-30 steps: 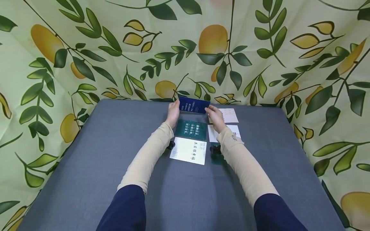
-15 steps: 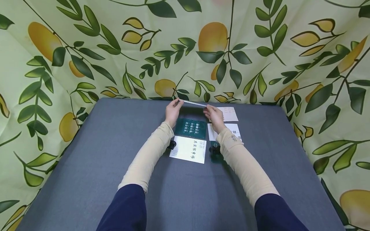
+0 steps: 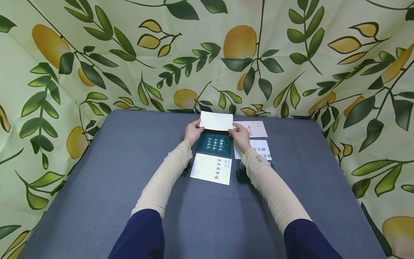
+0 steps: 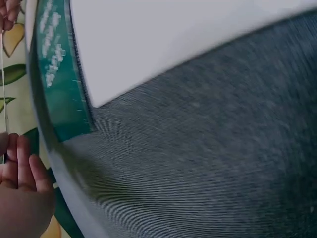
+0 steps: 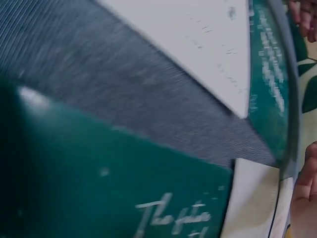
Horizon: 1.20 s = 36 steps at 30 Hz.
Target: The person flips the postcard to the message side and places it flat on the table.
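Note:
My left hand [image 3: 193,131] and right hand [image 3: 240,136] pinch opposite ends of a postcard [image 3: 216,121], its plain white side showing in the head view. It is held at the far end of the table. Just below it lies a green card [image 3: 213,144] with white characters, and nearer to me a white card [image 3: 211,169] with black characters. On the right, a pale pink card [image 3: 257,128], a white card [image 3: 261,147] and a dark green card [image 3: 242,176] form a second column, partly covered by my right hand and forearm. In the left wrist view, the left fingers [image 4: 25,163] grip the postcard's thin edge.
A grey cloth covers the table [image 3: 207,219]. Behind it and at both sides hangs a curtain [image 3: 194,43] printed with leaves and yellow fruit. Dark wrist cameras sit under both wrists, close above the nearer cards.
The postcard has turned over between my hands: its navy side with white characters faced me, then only its edge, and now the plain white side shows. The cards on the table have stayed put.

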Tool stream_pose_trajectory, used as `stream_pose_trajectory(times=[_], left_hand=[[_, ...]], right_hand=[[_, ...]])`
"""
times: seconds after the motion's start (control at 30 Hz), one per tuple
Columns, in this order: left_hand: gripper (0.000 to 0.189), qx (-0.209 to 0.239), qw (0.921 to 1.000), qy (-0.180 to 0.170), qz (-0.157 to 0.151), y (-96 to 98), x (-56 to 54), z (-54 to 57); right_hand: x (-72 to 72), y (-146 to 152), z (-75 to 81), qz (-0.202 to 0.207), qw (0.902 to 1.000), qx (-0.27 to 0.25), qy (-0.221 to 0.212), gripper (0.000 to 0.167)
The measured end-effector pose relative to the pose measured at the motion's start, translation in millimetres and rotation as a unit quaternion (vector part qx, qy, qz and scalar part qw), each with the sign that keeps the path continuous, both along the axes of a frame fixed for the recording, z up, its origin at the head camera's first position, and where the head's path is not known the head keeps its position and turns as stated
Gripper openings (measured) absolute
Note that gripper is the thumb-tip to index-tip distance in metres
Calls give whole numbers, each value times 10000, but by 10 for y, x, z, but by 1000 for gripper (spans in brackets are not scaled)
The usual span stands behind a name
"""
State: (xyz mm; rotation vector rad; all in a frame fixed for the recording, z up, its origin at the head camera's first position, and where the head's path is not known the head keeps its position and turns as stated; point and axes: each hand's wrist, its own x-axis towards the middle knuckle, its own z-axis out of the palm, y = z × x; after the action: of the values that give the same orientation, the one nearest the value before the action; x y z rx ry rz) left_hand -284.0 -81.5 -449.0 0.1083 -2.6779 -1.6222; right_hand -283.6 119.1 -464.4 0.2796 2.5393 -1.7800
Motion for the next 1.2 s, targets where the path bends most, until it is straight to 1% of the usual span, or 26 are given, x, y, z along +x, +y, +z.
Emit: stream_pose_trajectory(times=[0.07,0.13,0.23,0.37,0.43,0.63,0.7,0.77,0.93,1.03,1.1,1.2], left_hand=[[50,-343,9994,81,-15,-7,1,-29],[49,-526,9986,110,-2,-3,6,-50],[49,-569,9983,112,85,9,17,-82],[50,-547,9984,-34,157,23,45,-128],[50,-608,9980,-84,157,24,52,-152],[49,-806,9966,-7,158,9,24,-205],[49,-848,9963,-36,156,-3,18,-224],[49,-904,9957,-107,152,-12,-2,-212],[46,-1162,9917,-530,114,27,-2,-214],[43,-1329,9886,-681,188,94,-4,-185],[42,-1401,9871,-728,255,122,-6,-156],[41,-1488,9853,-790,299,125,1,-127]], right_hand=[[10,-12,-27,98,9989,458,95,49],[22,-36,-45,95,9975,675,174,48],[31,-77,-64,-14,9973,692,231,48],[32,-111,-87,-122,9971,713,241,46],[26,-117,-92,-142,9968,758,204,45],[5,-131,-105,-27,9964,848,-14,46],[11,-135,-117,21,9964,843,-89,46],[2,-133,-111,51,9964,825,-180,46],[31,-113,-142,33,9952,816,-545,44],[36,-113,-160,85,9942,920,-554,44],[32,-131,-161,168,9926,1109,-473,44],[32,-164,-155,374,9850,1641,-373,44]])
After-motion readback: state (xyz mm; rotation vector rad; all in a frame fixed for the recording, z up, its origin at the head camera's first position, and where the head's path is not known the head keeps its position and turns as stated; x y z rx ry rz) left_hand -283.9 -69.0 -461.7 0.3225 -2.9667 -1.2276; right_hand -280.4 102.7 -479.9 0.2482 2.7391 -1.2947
